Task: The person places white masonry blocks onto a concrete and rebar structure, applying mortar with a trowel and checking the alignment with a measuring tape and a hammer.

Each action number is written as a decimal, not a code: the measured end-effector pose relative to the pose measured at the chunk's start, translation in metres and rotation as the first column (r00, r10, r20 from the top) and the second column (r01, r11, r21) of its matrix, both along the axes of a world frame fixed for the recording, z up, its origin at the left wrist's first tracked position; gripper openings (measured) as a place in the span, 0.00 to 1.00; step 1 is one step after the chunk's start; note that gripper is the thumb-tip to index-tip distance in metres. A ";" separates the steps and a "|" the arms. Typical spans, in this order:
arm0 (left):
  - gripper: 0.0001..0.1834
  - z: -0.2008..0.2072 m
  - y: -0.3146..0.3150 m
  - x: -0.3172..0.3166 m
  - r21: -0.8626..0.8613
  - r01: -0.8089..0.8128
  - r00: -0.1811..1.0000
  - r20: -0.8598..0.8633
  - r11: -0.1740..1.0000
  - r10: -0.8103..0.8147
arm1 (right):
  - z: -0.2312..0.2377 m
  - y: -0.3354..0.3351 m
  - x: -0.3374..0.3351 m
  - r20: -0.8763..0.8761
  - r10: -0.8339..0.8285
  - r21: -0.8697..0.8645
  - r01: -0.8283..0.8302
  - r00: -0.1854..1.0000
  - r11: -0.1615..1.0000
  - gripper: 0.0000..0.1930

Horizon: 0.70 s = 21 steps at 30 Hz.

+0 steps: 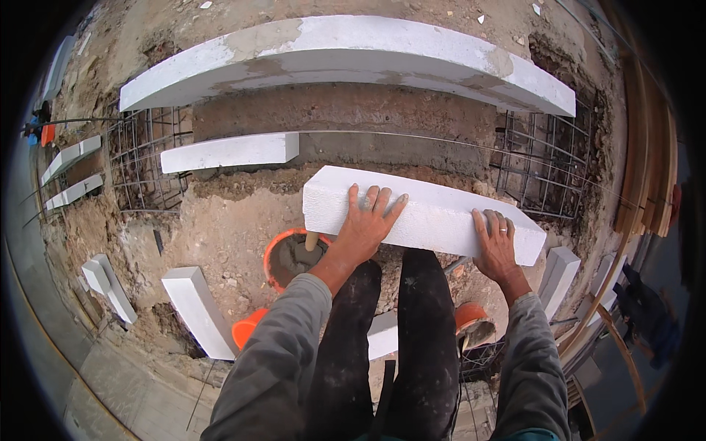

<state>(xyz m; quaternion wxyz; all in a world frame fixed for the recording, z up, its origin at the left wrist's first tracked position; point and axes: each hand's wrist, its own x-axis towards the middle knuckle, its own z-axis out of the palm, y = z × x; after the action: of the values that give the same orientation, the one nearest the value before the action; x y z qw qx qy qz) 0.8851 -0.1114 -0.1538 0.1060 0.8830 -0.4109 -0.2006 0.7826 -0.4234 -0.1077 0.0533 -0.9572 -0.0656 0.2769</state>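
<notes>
A long white building block (pixel 434 213), probably aerated concrete, lies crosswise in front of my legs, its right end tilted nearer to me. My left hand (pixel 365 224) grips it left of the middle, fingers over the top face. Toward its right end my right hand (pixel 496 242), with a ring on one finger, holds it the same way. The thumbs and undersides of the grip are partly hidden. Just left of my left wrist stands an orange bucket (pixel 269 257) of grey mortar, with a wooden handle (pixel 312 241) sticking out. Beyond the held block, another white block (pixel 232 152) rests on the mortar bed.
A taut string (pixel 412 137) runs over the mortar bed. Behind it stands a row of white blocks (pixel 346 33). Rebar cages sit in pits at the left (pixel 151 162) and right (pixel 544 162). A loose block (pixel 197 309) lies left; wooden planks (pixel 647 147) are at right.
</notes>
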 end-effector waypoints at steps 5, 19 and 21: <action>0.51 -0.039 -0.003 0.037 0.032 -0.068 0.996 0.064 0.997 0.066 | -0.050 -0.005 0.048 0.058 0.052 0.014 -0.052 0.997 0.999 0.55; 0.55 -0.191 0.020 0.081 0.151 -0.162 0.975 0.179 0.975 0.134 | -0.217 0.010 0.126 0.029 0.158 0.060 -0.160 0.987 0.985 0.56; 0.56 -0.209 0.024 0.085 0.171 -0.159 0.974 0.186 0.972 0.127 | -0.236 0.014 0.129 0.027 0.165 0.057 -0.166 0.986 0.984 0.57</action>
<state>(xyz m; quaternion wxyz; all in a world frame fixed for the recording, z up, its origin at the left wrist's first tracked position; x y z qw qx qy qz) 0.9699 -0.0871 -0.3624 0.0017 0.9305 -0.3335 -0.1517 0.9114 -0.4095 -0.3432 0.0576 -0.9494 -0.1535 0.2677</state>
